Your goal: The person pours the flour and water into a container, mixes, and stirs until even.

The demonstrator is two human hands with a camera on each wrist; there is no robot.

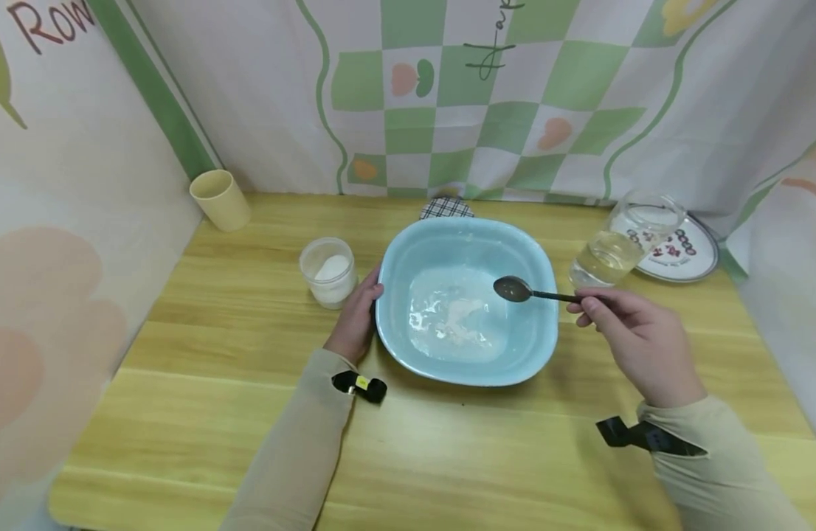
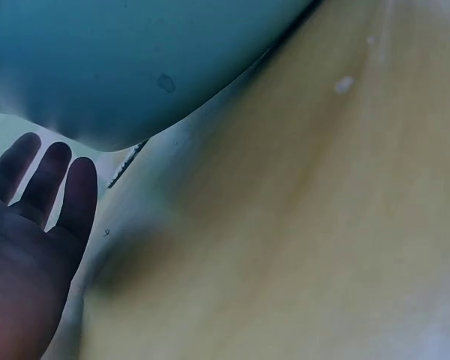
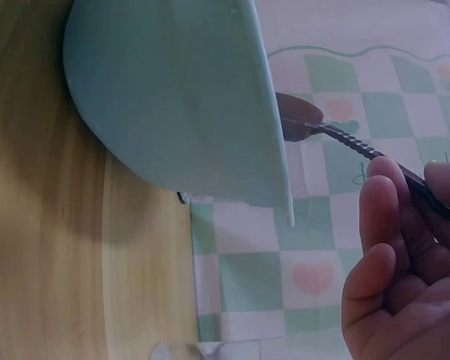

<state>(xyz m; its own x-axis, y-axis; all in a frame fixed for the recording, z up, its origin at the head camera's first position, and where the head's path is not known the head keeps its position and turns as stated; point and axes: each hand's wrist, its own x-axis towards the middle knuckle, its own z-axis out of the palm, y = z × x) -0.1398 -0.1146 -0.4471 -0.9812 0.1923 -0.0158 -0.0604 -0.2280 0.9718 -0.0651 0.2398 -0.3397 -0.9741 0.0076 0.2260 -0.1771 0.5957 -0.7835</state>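
Head view shows the right hand (image 1: 637,341) pinching the handle of a dark spoon (image 1: 518,290), whose bowl hangs over the right part of a blue basin (image 1: 462,374) on the table (image 1: 182,428). The left hand (image 1: 356,321) rests against the basin's left side, fingers extended rather than curled. The spoon looks light, stiff and slim, likely to roll if wet, so a thumb-and-finger pinch near the handle's end suits it; the smooth, rigid basin, probably heavier with its pale contents (image 1: 457,317), is best steadied by the rim.
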